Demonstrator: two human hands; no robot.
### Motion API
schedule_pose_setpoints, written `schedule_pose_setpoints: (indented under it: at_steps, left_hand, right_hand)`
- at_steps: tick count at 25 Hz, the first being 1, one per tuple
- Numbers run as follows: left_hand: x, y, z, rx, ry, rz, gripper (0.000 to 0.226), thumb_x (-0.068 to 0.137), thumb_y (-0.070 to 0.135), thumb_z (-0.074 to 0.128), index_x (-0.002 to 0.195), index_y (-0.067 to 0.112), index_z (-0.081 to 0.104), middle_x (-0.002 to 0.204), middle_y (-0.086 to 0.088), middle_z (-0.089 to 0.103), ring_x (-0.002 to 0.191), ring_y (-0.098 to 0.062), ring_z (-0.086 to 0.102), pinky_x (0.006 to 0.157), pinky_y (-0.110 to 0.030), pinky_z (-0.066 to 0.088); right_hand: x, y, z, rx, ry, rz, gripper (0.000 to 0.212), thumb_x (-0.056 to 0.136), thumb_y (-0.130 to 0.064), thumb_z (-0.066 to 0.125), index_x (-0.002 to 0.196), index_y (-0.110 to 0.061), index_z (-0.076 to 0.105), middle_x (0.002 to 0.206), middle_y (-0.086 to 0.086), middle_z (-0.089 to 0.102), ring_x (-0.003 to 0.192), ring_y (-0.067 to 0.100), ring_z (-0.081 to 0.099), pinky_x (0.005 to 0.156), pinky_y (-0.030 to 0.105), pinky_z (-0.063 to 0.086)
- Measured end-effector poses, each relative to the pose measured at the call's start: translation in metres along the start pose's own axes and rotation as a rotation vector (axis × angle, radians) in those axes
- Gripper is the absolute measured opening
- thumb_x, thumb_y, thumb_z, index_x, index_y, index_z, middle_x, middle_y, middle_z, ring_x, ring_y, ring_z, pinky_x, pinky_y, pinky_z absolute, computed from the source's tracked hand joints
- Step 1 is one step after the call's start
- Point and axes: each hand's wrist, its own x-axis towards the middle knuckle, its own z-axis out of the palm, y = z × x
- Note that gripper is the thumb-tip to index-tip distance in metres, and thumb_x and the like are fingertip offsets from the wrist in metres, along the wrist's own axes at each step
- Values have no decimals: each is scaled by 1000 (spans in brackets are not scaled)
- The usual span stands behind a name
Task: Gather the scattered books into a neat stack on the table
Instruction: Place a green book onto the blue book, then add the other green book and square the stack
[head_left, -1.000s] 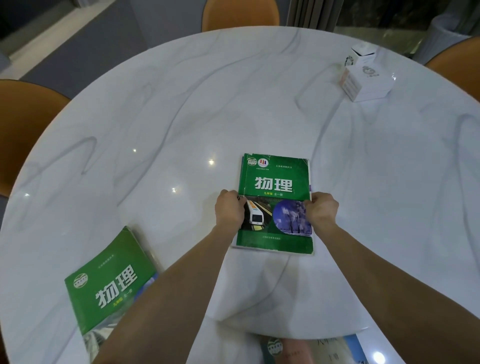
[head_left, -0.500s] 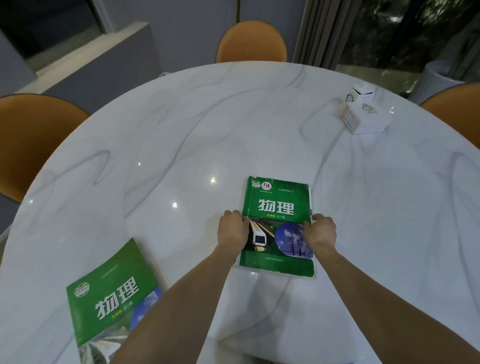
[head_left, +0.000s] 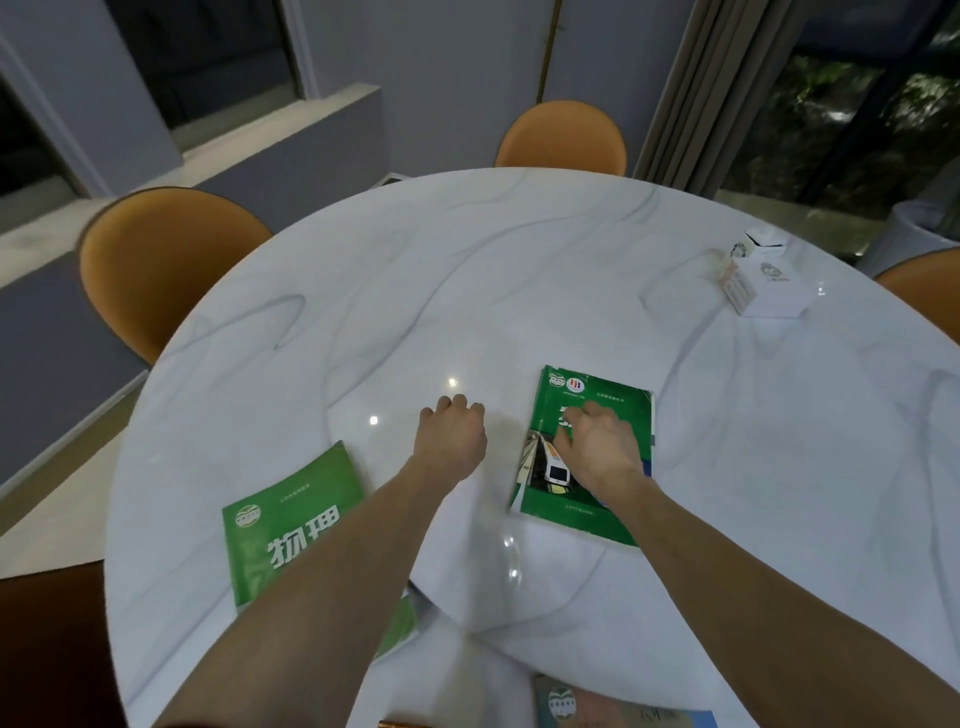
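Observation:
A green textbook stack lies on the white marble table, right of centre. My right hand rests flat on its cover, fingers spread. My left hand hovers over bare table left of that stack, fingers curled, holding nothing. A second green book lies at the near left, partly hidden under my left forearm. A pale blue book shows at the bottom edge.
A white box with a smaller box behind it stands at the far right. Orange chairs ring the table: one at the left, one at the back, one at the right.
My left hand let go of the stack's left edge and moved left. My right hand shifted from the right edge onto the cover. The camera tilted up and left.

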Motion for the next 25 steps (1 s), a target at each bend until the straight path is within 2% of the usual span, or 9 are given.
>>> schedule_pose_setpoints:
  at_steps: [11,15,19,25]
  left_hand:
    - [-90,-88,5,-46,-11,-217,28,94,19,43,117,8,55,120,-12,58,117,-31,51,96,-43,43]
    - [-128,-119,22,-60,-95,-315,31,92,13,42,120,8,53,122,-16,57,116,-32,51,95,-45,44]
    - [-159,-141,37,-127,-116,-419,30,92,15,44,120,8,52,122,-15,56,115,-31,51,94,-43,44]
    - [-187,-162,60,-271,-96,-664,30,89,13,47,119,7,51,123,-15,51,116,-32,46,93,-43,44]
  right_hand:
    - [-25,-113,22,-4,-172,-258,38,98,-27,34,127,-9,51,125,12,56,115,30,52,95,40,44]
    - [-34,-145,45,0,-234,-317,37,98,-26,34,126,-9,52,124,12,57,114,30,52,94,39,44]
    - [-42,-167,71,-14,-310,-326,39,98,-27,37,130,-8,49,126,14,55,115,30,52,95,39,45]
    - [-43,-190,101,115,-377,-224,44,96,-29,49,130,0,45,129,20,51,121,33,48,99,39,42]
